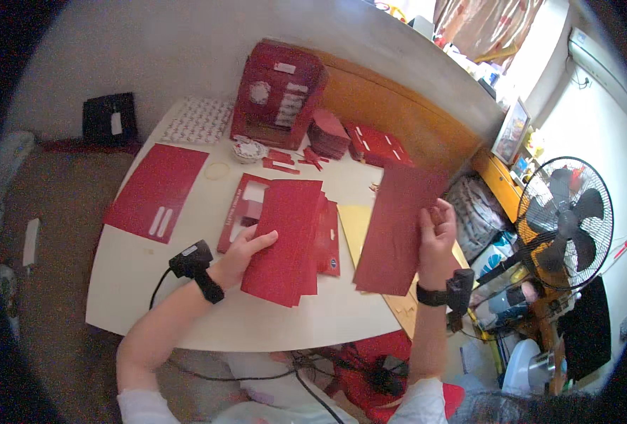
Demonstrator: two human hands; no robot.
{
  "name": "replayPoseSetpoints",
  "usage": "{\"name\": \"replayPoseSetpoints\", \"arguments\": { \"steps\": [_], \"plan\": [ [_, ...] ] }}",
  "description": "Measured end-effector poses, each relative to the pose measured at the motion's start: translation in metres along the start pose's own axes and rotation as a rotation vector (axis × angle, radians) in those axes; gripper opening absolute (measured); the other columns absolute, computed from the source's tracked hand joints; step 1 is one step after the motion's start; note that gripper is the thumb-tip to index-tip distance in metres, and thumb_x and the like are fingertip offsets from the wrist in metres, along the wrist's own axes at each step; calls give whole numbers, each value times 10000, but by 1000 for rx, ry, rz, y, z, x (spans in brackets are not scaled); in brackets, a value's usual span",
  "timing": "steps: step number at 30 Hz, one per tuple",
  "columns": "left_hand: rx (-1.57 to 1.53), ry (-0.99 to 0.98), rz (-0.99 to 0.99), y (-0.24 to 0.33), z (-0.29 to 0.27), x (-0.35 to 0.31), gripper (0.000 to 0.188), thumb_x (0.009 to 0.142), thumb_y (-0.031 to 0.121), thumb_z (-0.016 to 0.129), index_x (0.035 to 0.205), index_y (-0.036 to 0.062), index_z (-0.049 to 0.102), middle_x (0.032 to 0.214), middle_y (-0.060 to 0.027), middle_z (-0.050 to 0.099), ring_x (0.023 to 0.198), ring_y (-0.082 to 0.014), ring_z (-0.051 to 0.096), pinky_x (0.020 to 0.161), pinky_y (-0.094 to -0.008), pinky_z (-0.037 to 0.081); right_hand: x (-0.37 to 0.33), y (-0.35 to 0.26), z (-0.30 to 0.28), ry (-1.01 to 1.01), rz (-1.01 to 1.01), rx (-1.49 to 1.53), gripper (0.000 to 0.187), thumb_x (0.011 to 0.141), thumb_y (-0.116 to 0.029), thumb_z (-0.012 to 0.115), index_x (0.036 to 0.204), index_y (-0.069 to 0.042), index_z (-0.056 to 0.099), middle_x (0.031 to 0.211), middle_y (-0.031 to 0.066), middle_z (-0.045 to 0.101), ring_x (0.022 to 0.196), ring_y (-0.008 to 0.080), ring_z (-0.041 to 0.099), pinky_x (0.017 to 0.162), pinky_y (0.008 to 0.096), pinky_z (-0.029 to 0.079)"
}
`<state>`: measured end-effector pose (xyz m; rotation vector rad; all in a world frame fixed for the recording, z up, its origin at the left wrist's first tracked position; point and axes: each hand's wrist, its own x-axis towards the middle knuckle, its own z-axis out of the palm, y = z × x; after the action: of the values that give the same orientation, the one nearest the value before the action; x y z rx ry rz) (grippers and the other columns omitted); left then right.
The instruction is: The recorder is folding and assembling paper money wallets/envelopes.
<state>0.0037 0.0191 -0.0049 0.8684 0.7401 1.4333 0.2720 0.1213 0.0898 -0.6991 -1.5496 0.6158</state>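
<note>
My left hand is closed round the left edge of a fanned stack of bright red paper sheets, its thumb lying on top. Beneath that stack, a red printed flat package partly shows on the table. My right hand grips the right edge of a darker red sheet, with fingers curled; whether it is one sheet or several I cannot tell. The two red pieces are held apart from each other. A yellow sheet lies partly hidden under the darker piece. Black bands with small devices circle both wrists.
On the white table lie a flat red sheet, a sticker sheet and a sticker roll. Behind are an upright red box, stacked red pieces and red packs. A black fan stands right.
</note>
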Motion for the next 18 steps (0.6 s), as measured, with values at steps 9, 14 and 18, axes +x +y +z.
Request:
{"name": "replayPoseSetpoints", "arguments": {
  "steps": [9, 14, 18],
  "plan": [
    [-365, 2, -181, -3, -17, 8, 330, 834, 274, 532, 1063, 38, 512, 948, -73, 590, 826, -172, 596, 734, -304, 496, -19, 23, 66, -133, 166, 226, 360, 844, 8, 475, 1179, 3, 345, 1025, 158, 574, 893, 135, 556, 747, 227, 461],
    [-260, 11, -104, 5, -1, 1, 339, 840, 268, 528, 1081, 31, 498, 963, -70, 584, 866, -169, 584, 748, -315, 489, -35, 41, 80, -153, 242, 251, 354, 843, -4, 478, 1178, 7, 363, 1024, 169, 578, 904, 140, 566, 740, 226, 466],
    [35, 52, 25, -6, 2, 3, 325, 880, 216, 475, 1135, 15, 460, 1021, -62, 566, 901, -140, 561, 774, -298, 467, -48, 45, 88, -183, 163, 157, 317, 844, 3, 470, 1149, 35, 389, 1019, 153, 583, 903, 144, 567, 751, 228, 458]
  ]
}}
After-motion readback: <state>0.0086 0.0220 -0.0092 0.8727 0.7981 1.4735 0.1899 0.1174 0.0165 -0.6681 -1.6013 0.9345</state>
